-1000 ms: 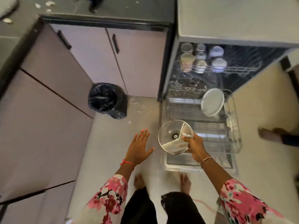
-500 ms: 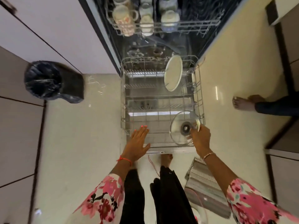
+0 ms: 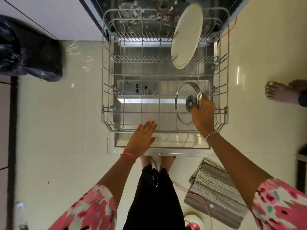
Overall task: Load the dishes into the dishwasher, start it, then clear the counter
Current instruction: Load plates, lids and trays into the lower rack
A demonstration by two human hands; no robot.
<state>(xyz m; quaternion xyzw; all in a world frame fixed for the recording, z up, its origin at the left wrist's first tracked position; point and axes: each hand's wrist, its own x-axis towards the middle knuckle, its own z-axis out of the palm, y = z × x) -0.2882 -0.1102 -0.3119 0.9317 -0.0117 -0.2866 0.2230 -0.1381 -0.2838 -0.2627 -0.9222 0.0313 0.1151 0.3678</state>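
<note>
Glass lid (image 3: 182,112) now deeper inside rack (image 3: 106,80), right fingers (image 3: 206,101) around it, left fingers (image 3: 149,126) straight.

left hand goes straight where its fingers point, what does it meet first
Likely the front rim of the lower rack, ahead of the left hand; height is unclear, so it might pass over.

Glossy cream tile floor (image 3: 54,130), pale cabinet fronts (image 3: 54,15) top left. Black bin bag (image 3: 29,52) at left. Grey striped mat (image 3: 214,193) lower right.

Home kitchen: open dishwasher rack (image 3: 106,90), cabinet fronts (image 3: 54,17), bin bag (image 3: 28,50).
</note>
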